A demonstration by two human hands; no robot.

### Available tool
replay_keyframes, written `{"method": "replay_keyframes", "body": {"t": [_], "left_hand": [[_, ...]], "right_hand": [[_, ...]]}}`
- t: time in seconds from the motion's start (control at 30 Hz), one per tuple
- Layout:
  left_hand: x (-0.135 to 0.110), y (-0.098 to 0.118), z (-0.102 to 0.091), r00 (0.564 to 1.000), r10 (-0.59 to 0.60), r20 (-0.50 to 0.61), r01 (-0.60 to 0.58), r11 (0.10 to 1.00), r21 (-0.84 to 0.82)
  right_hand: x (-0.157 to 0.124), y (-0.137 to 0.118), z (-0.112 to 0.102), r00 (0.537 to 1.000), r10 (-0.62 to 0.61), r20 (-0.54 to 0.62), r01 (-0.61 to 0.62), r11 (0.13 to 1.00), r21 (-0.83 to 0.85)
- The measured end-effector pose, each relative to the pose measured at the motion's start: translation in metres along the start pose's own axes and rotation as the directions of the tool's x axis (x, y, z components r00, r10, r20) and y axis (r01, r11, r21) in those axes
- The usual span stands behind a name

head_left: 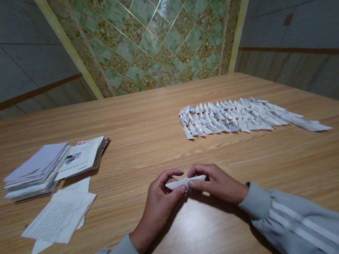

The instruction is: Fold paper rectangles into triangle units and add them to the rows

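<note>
A small folded white paper boat [175,184] is held level between both hands, a little above the table near its front. My left hand [161,195] pinches its left part, thumb on the near side and fingers curled behind. From the other side my right hand [216,182] grips it the same way, and the two thumbs almost meet at the middle. Part of the boat's underside and far side is hidden by the fingers. Beyond my right hand stand rows of similar folded paper boats [220,118], packed closely together.
On the wooden table [136,119], a thick stack of paper sheets [38,166] lies at left beside a pile of printed papers [81,157]. Closer in are a few loose printed sheets [59,217]. A green and gold tiled wall [154,34] rises behind.
</note>
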State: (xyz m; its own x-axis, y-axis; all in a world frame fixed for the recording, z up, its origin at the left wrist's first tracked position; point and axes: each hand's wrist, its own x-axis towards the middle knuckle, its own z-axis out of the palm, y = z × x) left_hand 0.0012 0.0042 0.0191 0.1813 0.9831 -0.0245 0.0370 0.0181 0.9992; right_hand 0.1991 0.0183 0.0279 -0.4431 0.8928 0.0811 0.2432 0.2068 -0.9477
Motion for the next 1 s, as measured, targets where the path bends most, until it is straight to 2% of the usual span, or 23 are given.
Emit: {"method": "replay_keyframes", "body": {"t": [0.13, 0.27, 0.4, 0.5, 0.6, 0.77, 0.9, 1.0], "left_hand": [[0.001, -0.001, 0.001, 0.995, -0.072, 0.068, 0.08, 0.99, -0.113], [0.002, -0.003, -0.002, 0.985, -0.13, 0.118, 0.152, 0.967, -0.206], [0.004, -0.003, -0.004, 0.97, -0.173, 0.172, 0.209, 0.953, -0.221], [0.005, 0.0, -0.004, 0.978, -0.158, 0.139, 0.179, 0.973, -0.147], [0.007, 0.003, -0.007, 0.993, -0.094, 0.071, 0.099, 0.993, -0.058], [0.011, 0.0, -0.014, 1.0, -0.016, -0.003, 0.016, 1.0, 0.016], [0.011, -0.001, -0.014, 0.999, -0.017, -0.027, 0.017, 1.0, 0.006], [0.009, 0.0, -0.012, 0.999, 0.02, -0.033, -0.019, 0.999, 0.032]], "right_hand": [[0.0, 0.001, 0.003, 0.998, 0.058, 0.027, -0.058, 0.998, 0.008], [0.0, 0.001, 0.003, 0.989, 0.126, 0.077, -0.135, 0.983, 0.127], [0.0, 0.0, 0.002, 0.976, 0.196, 0.099, -0.212, 0.959, 0.186], [0.0, -0.001, -0.001, 0.973, 0.199, 0.113, -0.218, 0.956, 0.196], [0.001, -0.002, -0.005, 0.974, 0.187, 0.126, -0.209, 0.957, 0.203], [0.001, -0.001, -0.011, 0.987, 0.158, 0.037, -0.162, 0.97, 0.18], [0.001, 0.002, -0.014, 0.992, 0.125, 0.015, -0.125, 0.988, 0.092], [0.002, 0.001, -0.015, 0.999, 0.035, 0.022, -0.034, 0.999, -0.027]]}}
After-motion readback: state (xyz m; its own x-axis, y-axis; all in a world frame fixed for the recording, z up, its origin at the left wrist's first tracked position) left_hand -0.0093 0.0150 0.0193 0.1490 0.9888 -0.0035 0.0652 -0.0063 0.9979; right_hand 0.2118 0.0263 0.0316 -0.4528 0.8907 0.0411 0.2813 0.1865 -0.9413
